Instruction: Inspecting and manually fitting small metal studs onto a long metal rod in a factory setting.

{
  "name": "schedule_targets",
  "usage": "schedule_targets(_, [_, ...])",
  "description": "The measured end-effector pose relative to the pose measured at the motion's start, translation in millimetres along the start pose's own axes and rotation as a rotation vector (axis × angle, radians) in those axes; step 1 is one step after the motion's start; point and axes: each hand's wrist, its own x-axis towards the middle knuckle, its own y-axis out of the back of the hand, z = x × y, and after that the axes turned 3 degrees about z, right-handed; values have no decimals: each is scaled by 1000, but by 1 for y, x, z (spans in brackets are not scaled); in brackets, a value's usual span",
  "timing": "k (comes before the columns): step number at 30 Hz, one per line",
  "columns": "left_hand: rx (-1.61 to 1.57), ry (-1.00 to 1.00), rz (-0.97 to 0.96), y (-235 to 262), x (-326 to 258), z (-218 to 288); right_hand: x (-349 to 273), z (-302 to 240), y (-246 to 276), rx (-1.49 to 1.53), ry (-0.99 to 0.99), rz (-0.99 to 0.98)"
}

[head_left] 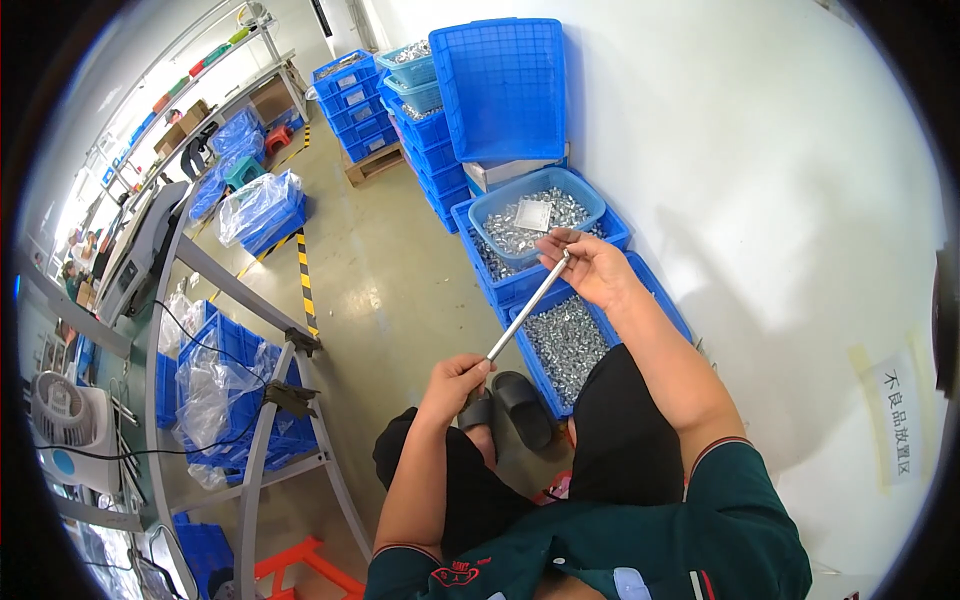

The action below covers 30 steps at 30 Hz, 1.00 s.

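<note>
The left hand [455, 378] is closed in a fist around the low end of a thin metal rod [527, 308]. The rod slants up and to the right. The right hand [590, 262] pinches the top end of the rod with its fingertips, and it may hold a tiny metal part there, but that is too small to tell. The right hand is above a light blue tub [578, 190] full of small shiny metal parts. That tub sits on a dark blue bin [505, 285], and a second blue bin [538, 365] of the same shiny parts stands just in front of it, near the person's black sandals [520, 405]. A blue lid [503, 88] leans against the white wall [760, 180] behind them, beside stacks of blue crates [355, 105]. The floor [395, 270] is smooth and grey-green with a yellow and black stripe [304, 275] on it. To the left is a grey metal frame [265, 440] with blue crates wrapped in clear plastic bags [215, 390]. A white fan [62, 415] stands at the far left
</note>
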Motion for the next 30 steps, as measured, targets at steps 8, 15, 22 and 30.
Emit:
schedule_targets(8, [-16,47,-2,0,-2,6,-2,-1,0,-49,1,-14])
schedule_targets(15, [-32,-8,16,0,-1,5,-3,-2,-1,-146,3,-31])
schedule_targets(22, [-49,-6,15,0,-2,5,-5,-3,-1,-332,-19,-6])
schedule_targets(30, [-57,20,-4,1,-7,7,-12,-2,-1,-744,-15,84])
